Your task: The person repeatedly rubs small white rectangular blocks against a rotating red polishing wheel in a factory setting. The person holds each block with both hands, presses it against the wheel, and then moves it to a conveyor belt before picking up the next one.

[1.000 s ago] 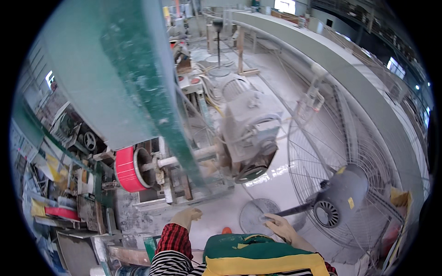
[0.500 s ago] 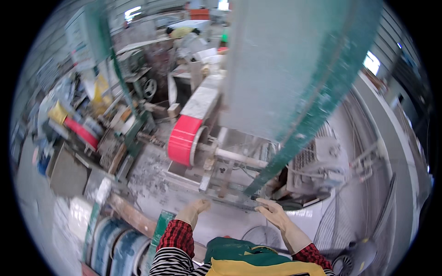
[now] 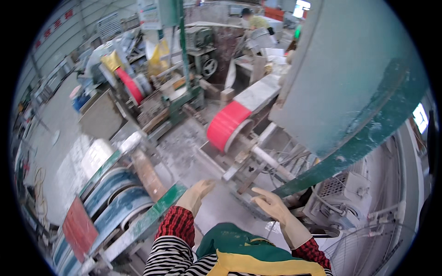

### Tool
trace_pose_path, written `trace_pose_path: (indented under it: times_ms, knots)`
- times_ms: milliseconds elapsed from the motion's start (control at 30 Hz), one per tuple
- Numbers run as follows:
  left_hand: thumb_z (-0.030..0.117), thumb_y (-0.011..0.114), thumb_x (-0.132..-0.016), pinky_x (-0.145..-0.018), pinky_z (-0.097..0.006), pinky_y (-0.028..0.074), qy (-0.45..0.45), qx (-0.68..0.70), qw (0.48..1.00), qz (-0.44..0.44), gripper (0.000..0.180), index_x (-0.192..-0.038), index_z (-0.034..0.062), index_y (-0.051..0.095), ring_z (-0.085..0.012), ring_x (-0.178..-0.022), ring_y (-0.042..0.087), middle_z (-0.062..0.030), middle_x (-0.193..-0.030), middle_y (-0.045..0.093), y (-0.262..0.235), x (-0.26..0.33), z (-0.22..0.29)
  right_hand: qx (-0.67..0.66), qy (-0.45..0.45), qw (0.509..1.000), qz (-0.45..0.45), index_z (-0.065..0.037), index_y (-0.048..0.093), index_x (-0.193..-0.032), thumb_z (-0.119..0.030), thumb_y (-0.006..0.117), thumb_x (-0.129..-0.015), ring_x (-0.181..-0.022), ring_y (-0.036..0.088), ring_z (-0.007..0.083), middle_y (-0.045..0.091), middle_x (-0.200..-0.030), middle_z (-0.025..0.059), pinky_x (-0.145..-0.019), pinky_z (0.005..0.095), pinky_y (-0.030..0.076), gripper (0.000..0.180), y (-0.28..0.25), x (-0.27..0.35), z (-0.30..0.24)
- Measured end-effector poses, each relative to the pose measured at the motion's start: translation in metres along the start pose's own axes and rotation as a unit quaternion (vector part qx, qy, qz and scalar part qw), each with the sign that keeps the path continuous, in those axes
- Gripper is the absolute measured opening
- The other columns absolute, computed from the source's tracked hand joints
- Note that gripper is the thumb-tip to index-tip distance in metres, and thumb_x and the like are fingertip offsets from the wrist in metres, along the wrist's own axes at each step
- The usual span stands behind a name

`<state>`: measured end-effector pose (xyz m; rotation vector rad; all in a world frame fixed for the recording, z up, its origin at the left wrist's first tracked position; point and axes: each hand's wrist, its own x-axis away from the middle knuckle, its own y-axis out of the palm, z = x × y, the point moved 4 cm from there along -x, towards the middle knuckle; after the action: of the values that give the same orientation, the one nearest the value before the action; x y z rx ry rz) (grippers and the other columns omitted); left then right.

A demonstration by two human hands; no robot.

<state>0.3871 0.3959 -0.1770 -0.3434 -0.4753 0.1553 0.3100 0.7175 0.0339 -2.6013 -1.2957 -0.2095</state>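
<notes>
Both my hands wear cream rubber gloves and hang in the air in front of my green apron [image 3: 225, 241]. My left hand [image 3: 197, 195] is near the green frame bar of the belt machine at lower left; its fingers stretch to the right and hold nothing. My right hand [image 3: 274, 207] has its fingers extended and apart, with nothing in them, by the foot of a green post [image 3: 340, 158]. Beyond the hands stands a belt machine with a red band round its wheel [image 3: 225, 126]. Slight blur softens the finger outlines.
Blue-grey belt rollers [image 3: 122, 200] with a reddish plate [image 3: 79, 227] stand at lower left. A dusty motor [image 3: 343, 191] sits at right beside a wire fan guard [image 3: 368, 250]. Another red-banded wheel [image 3: 129, 86] is at far left. A person [image 3: 258, 23] is in the background.
My view has swung left, so the machines sit further right and more of the lower-left rollers shows. Both hands stay raised in front of me, holding nothing.
</notes>
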Motion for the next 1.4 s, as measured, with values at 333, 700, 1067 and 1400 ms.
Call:
trace_pose_path:
  times_ms: [333, 700, 1067, 1400]
  knots:
    - [0.038, 0.053, -0.099, -0.103, -0.039, 0.047, 0.032, -0.06, 0.972, 0.225, 0.049, -0.133, 0.0045, 0.06, -0.0342, -0.121, 0.061, -0.0204, -0.13, 0.064, -0.119, 0.076, 0.047, -0.034, -0.003, 0.996, -0.079, 0.002, 0.051, -0.142, -0.01, 0.059, -0.099, -0.102, 0.066, 0.0174, 0.071, -0.114, 0.0152, -0.091, 0.028, 0.051, 0.046, 0.022, -0.065, 0.005]
    - [0.052, 0.052, -0.097, -0.105, -0.042, 0.047, -0.06, -0.105, 0.961, 0.25, 0.053, -0.126, 0.011, 0.067, -0.0364, -0.119, 0.061, -0.02, -0.123, 0.067, -0.123, 0.111, -0.023, 0.064, 0.086, 0.978, -0.181, -0.003, 0.052, -0.143, -0.013, 0.061, -0.099, -0.1, 0.067, 0.0154, 0.073, -0.112, 0.0138, -0.089, 0.0288, 0.053, 0.047, 0.079, -0.202, 0.009]
    - [0.04, 0.054, -0.099, -0.099, -0.046, 0.048, -0.088, 0.077, 0.916, 0.384, 0.042, -0.12, 0.0075, 0.068, -0.0401, -0.114, 0.062, -0.0212, -0.117, 0.068, -0.149, 0.133, -0.014, 0.143, 0.159, 0.932, -0.294, -0.002, 0.052, -0.143, -0.012, 0.063, -0.097, -0.101, 0.068, 0.0181, 0.072, -0.112, 0.0137, -0.088, 0.03, 0.054, 0.048, 0.188, -0.336, 0.041]
    - [0.039, 0.051, -0.101, -0.096, -0.044, 0.05, -0.063, 0.098, 0.875, 0.469, 0.038, -0.12, 0.0092, 0.067, -0.0358, -0.107, 0.064, -0.0168, -0.112, 0.069, -0.144, 0.112, -0.034, 0.192, 0.147, 0.836, -0.492, 0.002, 0.054, -0.139, -0.012, 0.058, -0.099, -0.095, 0.066, 0.0255, 0.068, -0.117, 0.0148, -0.079, 0.0371, 0.055, 0.042, 0.26, -0.476, 0.068]
